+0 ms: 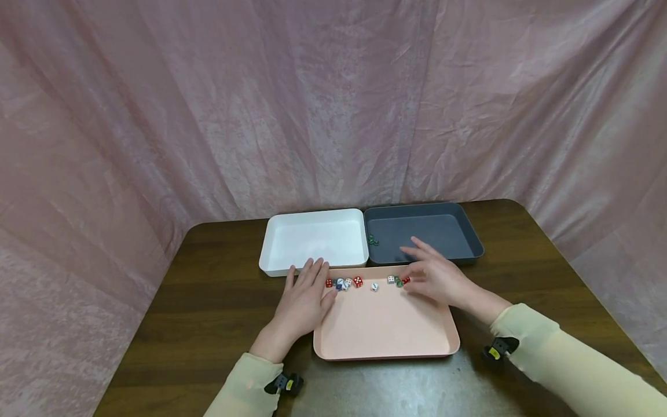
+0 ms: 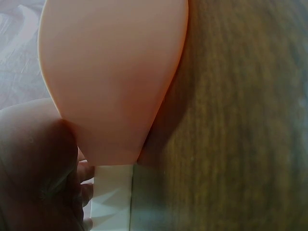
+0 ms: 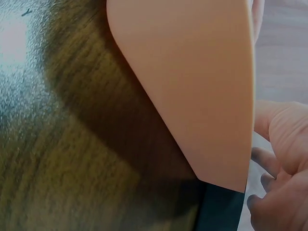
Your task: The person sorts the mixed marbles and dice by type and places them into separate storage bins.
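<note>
At the pink tray (image 1: pixel 385 330), left hand (image 1: pixel 304 302) lies straight-fingered, I guess to brace it; right hand (image 1: pixel 436 279) at dice (image 1: pixel 399 282), pinch unclear.

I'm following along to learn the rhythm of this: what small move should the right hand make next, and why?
Probably pinch a green die in the pink tray and lift it. The right hand is close beside it, and small green pieces lie in the dark tray just beyond, so that seems a fitting place.
</note>
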`<state>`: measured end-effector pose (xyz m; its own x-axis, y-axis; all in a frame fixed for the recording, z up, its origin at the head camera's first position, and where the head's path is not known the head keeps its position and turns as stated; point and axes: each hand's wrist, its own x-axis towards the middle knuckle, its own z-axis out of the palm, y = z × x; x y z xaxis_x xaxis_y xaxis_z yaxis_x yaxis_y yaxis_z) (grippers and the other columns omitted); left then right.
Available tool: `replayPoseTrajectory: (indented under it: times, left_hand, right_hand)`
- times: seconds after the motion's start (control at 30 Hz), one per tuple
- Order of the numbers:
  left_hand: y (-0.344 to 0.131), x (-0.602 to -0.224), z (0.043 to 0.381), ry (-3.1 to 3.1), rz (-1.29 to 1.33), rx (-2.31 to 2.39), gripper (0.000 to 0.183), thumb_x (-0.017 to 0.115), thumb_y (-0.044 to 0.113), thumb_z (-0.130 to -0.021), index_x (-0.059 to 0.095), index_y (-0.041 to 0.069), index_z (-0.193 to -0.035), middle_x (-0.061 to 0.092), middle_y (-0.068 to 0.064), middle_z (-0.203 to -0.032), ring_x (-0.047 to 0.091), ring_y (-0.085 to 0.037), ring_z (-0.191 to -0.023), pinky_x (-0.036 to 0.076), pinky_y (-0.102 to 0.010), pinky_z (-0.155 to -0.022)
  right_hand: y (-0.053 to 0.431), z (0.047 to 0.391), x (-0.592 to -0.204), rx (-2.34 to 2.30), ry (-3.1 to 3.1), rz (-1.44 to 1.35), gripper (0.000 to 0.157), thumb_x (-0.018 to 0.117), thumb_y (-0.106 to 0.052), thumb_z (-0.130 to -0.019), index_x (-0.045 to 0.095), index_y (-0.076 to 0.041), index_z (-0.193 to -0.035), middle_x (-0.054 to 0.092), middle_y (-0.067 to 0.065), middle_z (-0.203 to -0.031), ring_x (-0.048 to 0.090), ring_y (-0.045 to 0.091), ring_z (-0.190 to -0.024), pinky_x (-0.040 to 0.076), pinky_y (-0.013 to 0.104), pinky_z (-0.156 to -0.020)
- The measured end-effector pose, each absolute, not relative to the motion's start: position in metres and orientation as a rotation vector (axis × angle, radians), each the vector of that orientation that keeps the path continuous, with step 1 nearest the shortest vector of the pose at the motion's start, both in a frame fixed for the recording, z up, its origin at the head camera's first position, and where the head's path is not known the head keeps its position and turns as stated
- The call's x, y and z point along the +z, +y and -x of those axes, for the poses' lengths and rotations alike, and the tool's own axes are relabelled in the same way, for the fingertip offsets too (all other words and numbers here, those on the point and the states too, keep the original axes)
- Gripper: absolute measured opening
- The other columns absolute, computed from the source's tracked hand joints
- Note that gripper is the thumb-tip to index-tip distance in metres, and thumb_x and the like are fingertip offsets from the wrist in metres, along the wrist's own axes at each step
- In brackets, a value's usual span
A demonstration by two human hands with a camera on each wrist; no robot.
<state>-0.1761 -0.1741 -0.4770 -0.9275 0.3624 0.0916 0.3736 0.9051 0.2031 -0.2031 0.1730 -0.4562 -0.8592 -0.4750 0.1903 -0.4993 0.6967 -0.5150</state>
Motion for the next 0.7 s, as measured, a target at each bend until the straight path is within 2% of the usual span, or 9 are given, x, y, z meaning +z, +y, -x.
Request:
replayPoseTrajectory:
  times: [0.33,0.7]
  left_hand:
    - [-0.1747,-0.4755,0.1759,-3.010,0.585,-0.337,0.070,0.057,0.045,-0.115,0.040,0.007,-0.171,0.035,-0.014,-0.178,0.022,-0.035,-0.168,0.008,-0.065,-0.133]
    - [-0.1737,-0.4753,0.1748,-3.011,0.580,-0.353,0.070,0.058,0.044,-0.115,0.040,0.006,-0.171,0.036,-0.014,-0.177,0.022,-0.035,-0.167,0.007,-0.065,-0.133]
  right_hand:
    - [0.1680,0.2035,-0.4610,0.828,-2.851,-0.839,0.020,0.097,-0.014,-0.086,0.088,-0.016,-0.104,0.057,0.021,-0.161,0.026,0.048,-0.163,0.040,0.068,-0.120]
    - [0.1682,0.2051,-0.4656,0.814,-2.857,-0.853,0.019,0.097,-0.010,-0.086,0.087,-0.019,-0.100,0.058,0.020,-0.160,0.026,0.050,-0.163,0.033,0.070,-0.124]
